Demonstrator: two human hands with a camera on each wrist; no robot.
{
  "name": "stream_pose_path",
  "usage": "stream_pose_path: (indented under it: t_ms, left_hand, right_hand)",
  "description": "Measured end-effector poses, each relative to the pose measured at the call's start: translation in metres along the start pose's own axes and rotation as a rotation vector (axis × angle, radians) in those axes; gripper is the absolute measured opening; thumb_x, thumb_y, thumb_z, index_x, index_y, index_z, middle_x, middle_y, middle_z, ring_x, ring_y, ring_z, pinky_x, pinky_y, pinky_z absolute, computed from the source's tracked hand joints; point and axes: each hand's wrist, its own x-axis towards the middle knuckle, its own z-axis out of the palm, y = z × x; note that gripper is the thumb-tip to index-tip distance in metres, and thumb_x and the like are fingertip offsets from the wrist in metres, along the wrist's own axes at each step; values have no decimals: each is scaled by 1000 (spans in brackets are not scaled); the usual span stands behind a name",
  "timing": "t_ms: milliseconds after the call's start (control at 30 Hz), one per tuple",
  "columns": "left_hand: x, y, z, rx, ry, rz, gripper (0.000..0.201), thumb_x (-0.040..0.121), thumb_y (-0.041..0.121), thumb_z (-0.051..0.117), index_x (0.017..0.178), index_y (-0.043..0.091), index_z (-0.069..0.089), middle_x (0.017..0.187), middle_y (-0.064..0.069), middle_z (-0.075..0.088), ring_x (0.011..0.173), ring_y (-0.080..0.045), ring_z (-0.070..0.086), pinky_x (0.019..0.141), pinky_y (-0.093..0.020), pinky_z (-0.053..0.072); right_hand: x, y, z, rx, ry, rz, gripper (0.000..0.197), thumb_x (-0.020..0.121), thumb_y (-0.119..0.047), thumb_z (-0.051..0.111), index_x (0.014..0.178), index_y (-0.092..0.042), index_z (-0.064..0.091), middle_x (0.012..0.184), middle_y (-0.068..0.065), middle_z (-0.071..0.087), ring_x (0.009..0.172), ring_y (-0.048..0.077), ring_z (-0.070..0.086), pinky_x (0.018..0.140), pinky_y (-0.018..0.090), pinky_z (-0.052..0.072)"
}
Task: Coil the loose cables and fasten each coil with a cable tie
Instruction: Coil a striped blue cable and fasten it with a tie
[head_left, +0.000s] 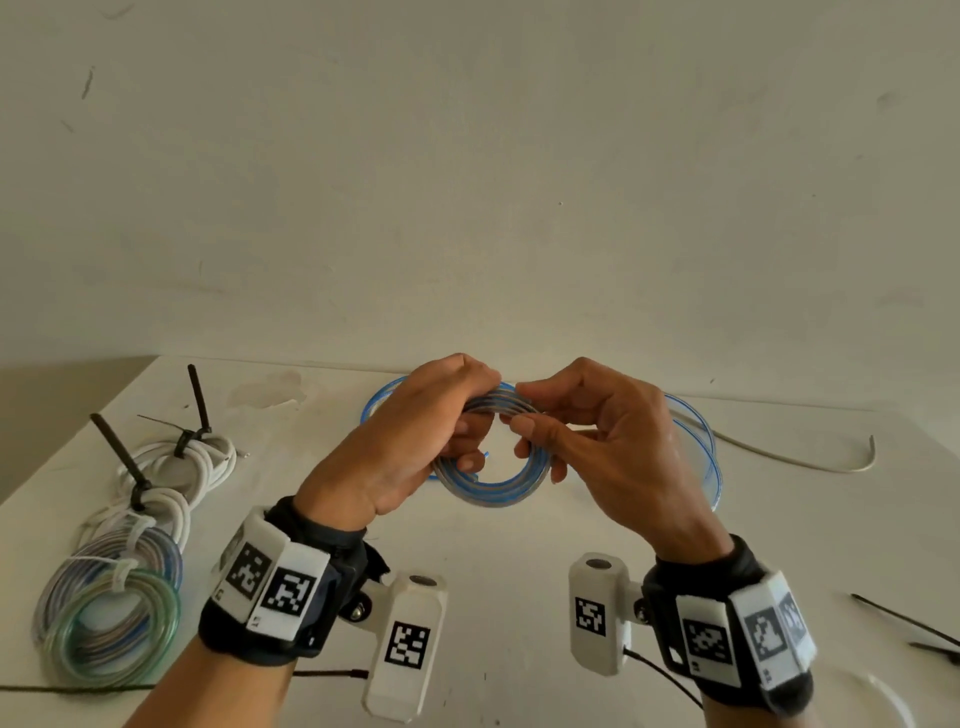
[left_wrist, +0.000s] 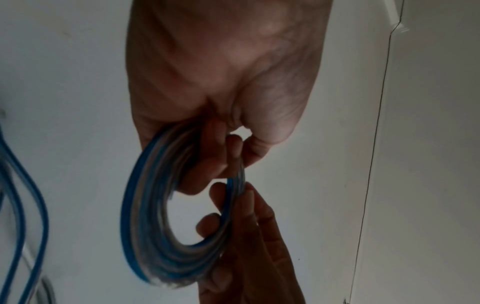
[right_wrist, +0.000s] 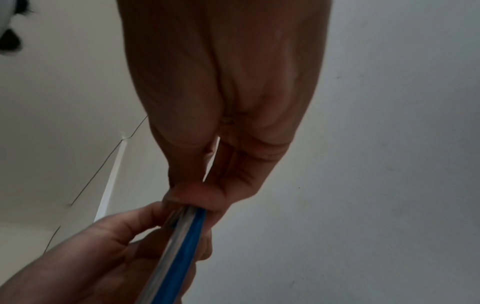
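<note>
A coil of clear cable with a blue stripe (head_left: 493, 486) (left_wrist: 148, 216) (right_wrist: 179, 242) hangs above the white table (head_left: 509, 561), held between both hands. My left hand (head_left: 415, 441) (left_wrist: 215, 160) grips the coil's left side with curled fingers. My right hand (head_left: 576, 431) (right_wrist: 197, 195) pinches the coil's top right between thumb and fingers. The rest of this cable (head_left: 701, 452) trails in loose loops on the table behind the hands. Two black cable ties (head_left: 914, 623) lie at the right edge.
At the left lie tied coils: white cable with black ties (head_left: 171, 467), and clear, blue and green coils with white ties (head_left: 109, 613). A loose white cable (head_left: 795, 457) lies at the back right. A wall (head_left: 467, 182) stands right behind the table.
</note>
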Motion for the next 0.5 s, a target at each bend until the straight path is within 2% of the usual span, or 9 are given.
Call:
stream_pose_path:
  t_ms: [167,267,367,433,500]
  left_hand:
    - [-3,-8,14,-33,-10,-42,33,101,16,42,67,17,42,54,5,23,47,-12,18,46,-27,27]
    - [0,-15,39,47,-40,-68,32,100,12,43,68,17,43,56,4,27,49,-12,21,46,-27,27]
    - [7,-25,76,171,-83,-72,28,97,12,48,69,17,44,55,6,34,47,-10,29,45,-26,31]
    - [11,-33,103,232,-126,-69,24,95,15,51,72,16,47,55,6,38,48,-11,32,46,-26,33]
    - [10,-41,129,256,-178,-60,21,94,16,51,74,16,49,56,5,40,51,-12,33,46,-26,34]
  right_hand:
    - [-10,4,-8,9,-12,52,11,87,-3,77,91,-8,68,83,19,75,66,31,73,48,28,49]
    - [-29,3,-30,-34,-26,132,11,88,-3,75,94,-2,66,86,17,76,68,29,74,51,30,53]
    - [-50,-1,-69,-88,-33,289,10,96,-12,67,99,-2,69,89,11,77,79,24,74,60,30,59]
    - [-64,5,-102,-164,11,438,19,100,-22,62,101,-6,71,91,11,77,78,21,73,60,26,57]
    - [-84,20,-140,-358,57,569,19,101,-25,62,97,-10,72,89,11,77,72,22,72,58,25,55]
